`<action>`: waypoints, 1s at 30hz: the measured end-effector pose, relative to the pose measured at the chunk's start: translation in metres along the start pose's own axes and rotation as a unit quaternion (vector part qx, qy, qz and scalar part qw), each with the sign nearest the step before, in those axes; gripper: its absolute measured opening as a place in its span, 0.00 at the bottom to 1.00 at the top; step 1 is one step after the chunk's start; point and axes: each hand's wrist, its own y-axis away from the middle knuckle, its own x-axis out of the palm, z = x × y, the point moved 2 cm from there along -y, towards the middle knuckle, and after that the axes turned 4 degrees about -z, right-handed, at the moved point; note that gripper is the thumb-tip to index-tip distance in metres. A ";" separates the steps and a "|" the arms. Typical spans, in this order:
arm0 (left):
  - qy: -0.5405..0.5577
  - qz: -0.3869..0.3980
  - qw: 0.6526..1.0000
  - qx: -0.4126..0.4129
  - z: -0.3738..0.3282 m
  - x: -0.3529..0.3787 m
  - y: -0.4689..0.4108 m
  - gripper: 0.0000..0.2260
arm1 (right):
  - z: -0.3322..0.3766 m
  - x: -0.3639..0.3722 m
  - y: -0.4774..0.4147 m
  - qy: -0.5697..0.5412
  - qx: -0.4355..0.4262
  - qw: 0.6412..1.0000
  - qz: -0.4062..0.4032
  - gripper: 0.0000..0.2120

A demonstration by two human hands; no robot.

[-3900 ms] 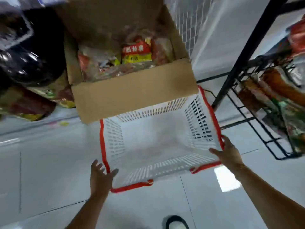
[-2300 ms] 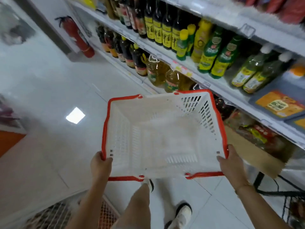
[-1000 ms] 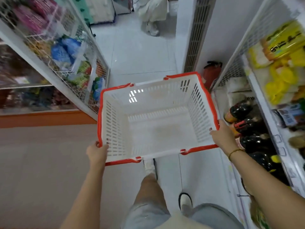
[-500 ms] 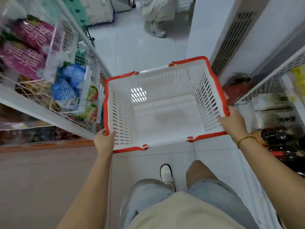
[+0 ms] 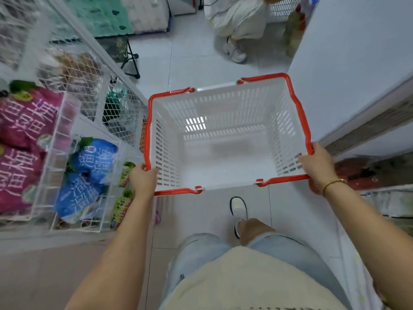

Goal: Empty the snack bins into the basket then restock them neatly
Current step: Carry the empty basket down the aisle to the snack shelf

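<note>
The job is at its very start. The shopping basket [image 5: 299, 113], white slatted plastic with a red rim, is held empty at 12 o'clock in front of the person, above the tiled floor [image 5: 201, 63] and clear of it. The left hand [image 5: 143, 177] is clamped on the rim at the near-left corner with its fingers curled over the red edge. The right hand [image 5: 317, 164], a bracelet [image 5: 334, 183] on its wrist, grips the near-right corner with the thumb hooked inside the wall.

The wire snack bins [image 5: 55, 157] stand at 9 o'clock, just beside the basket's left wall. They are full, with blue bags [image 5: 93, 157] in the nearer bin and pink bags [image 5: 24, 121] in the one beyond. Nothing has been emptied yet.

The next move likely calls for freeing a hand. That means either lowering the basket to the floor below the bins or carrying it one-handed, then reaching toward 9 o'clock for the blue bags.

The basket's mouth points up. Its longer side looks to run from 9 to 3 o'clock across the body, turned a little so the right end sits farther away. The wide lens makes that hard to be sure of. Both handles lie folded flat on the rim.
</note>
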 end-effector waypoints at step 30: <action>0.114 -0.066 0.986 -0.106 -0.318 0.080 -0.432 0.13 | 0.473 0.211 -0.409 0.086 -0.074 0.992 0.062 0.15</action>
